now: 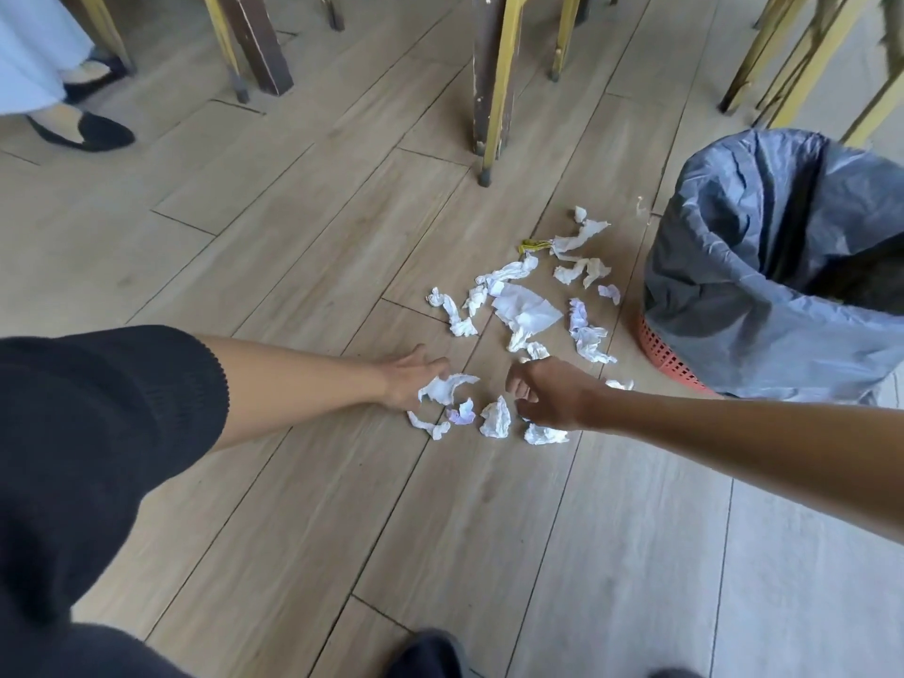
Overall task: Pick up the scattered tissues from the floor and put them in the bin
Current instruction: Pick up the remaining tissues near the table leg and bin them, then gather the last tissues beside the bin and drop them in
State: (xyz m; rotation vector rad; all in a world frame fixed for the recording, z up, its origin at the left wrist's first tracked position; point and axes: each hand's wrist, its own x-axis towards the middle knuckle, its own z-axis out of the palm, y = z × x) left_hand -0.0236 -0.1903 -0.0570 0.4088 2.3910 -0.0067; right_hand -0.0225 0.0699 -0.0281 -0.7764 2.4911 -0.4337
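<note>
tissues (pixel 526 310) lie scattered on the floor (pixel 293 247), strewn in a band running from both hands up-right toward the bin (pixel 782 266). left hand (pixel 411 384) pinches a crumpled piece at the near end. right hand (pixel 543 393) hovers with fingers loosely curled, holding nothing, just above loose wads; it is the hand nearer the bin, so likely best for the drop
</note>
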